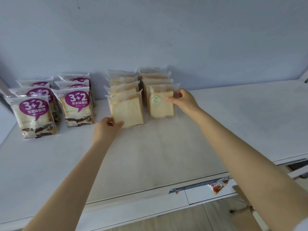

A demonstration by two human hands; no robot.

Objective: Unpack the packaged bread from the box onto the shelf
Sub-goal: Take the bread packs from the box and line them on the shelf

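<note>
Pinching front bread pack corner: left hand | right hand apparently gripping labelled pack edge

Both your hands rest on front packs of sliced bread on the white shelf.

Your left hand grips the lower left corner of the front clear pack, which stands upright at the head of the left row. Your right hand pinches the right edge of the green-stickered pack heading the right row, just beside the first. Purple-labelled "3+2" packs stand in two rows well to the left. A red sachet lies below the shelf's front edge, near a cardboard box.
</note>
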